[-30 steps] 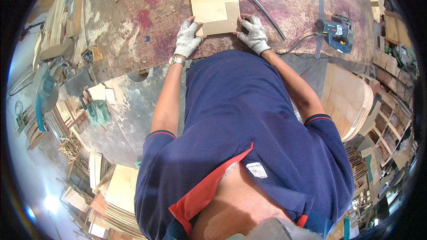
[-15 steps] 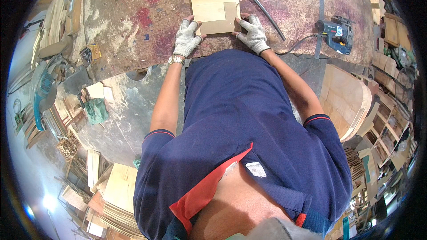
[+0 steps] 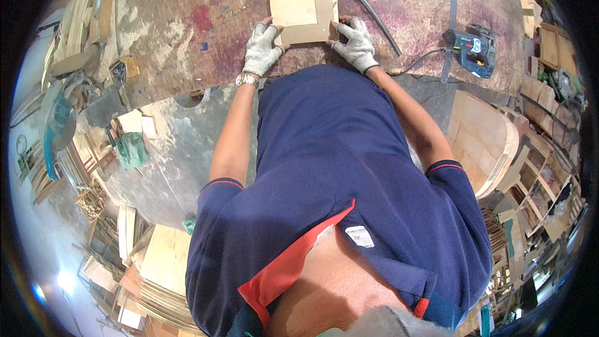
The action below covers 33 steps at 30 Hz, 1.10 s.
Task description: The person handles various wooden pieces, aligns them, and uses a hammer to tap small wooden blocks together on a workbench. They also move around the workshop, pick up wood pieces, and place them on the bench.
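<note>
A squarish pale plywood board (image 3: 292,6) lies on the worn workbench in front of me. On top of it sits a thin, brownish L-shaped piece (image 3: 312,34), running along the near and right edges. My left hand (image 3: 263,48), in a pale fingertip-less work glove, grips the near left corner between thumb and fingers. My right hand (image 3: 355,45), gloved the same way, pinches the near right corner. The parts of the fingers beneath the board are hidden. A hammer (image 3: 368,9) with a dark handle rests just right of the board.
The stained workbench (image 3: 168,56) carries a corded blue jigsaw (image 3: 471,48) and a long metal ruler (image 3: 452,0) at the right. A small yellow-black object (image 3: 126,70) sits at its left edge. Below left are a teal saw (image 3: 56,122) and stacked plywood sheets (image 3: 165,253).
The board and both hands have shifted very slightly away from me within the view. My grip on the corners looks the same.
</note>
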Available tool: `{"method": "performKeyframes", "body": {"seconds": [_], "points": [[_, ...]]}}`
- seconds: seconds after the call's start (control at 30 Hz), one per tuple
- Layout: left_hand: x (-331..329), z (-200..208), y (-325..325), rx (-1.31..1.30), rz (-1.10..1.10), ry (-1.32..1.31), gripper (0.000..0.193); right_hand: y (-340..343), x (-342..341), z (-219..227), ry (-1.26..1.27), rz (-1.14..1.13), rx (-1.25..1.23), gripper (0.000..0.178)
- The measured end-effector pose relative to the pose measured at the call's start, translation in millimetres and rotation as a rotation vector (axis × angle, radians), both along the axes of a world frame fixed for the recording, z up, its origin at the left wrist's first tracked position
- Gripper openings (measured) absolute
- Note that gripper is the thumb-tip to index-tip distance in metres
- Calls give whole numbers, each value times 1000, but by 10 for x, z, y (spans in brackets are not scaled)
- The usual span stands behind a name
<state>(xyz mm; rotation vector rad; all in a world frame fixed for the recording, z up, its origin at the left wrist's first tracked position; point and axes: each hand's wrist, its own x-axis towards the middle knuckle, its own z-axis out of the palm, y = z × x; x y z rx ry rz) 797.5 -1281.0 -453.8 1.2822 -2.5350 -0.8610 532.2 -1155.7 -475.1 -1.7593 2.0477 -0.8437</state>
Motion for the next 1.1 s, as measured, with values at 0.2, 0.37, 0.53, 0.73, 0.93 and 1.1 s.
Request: {"method": "performKeyframes", "body": {"seconds": [0.2,0.37,0.53,0.73,0.93,1.1], "points": [[17,19,13,-7,-15,14,60,-4,-9,-17,2,-9,14,54],[15,-24,19,-39,-3,31,56,-1,-7,3,12,-5,0,54],[25,-66,15,-23,3,26,54,-1,-10,-6,5,0,-17,54],[24,-48,25,-32,-1,5,54,2,-14,-29,-5,-2,-30,57],[4,-30,35,-12,19,30,55,10,-16,-35,-21,-10,-37,58],[-38,-20,47,-81,-7,-13,54,54,-41,-46,-21,-8,-25,57]]}}
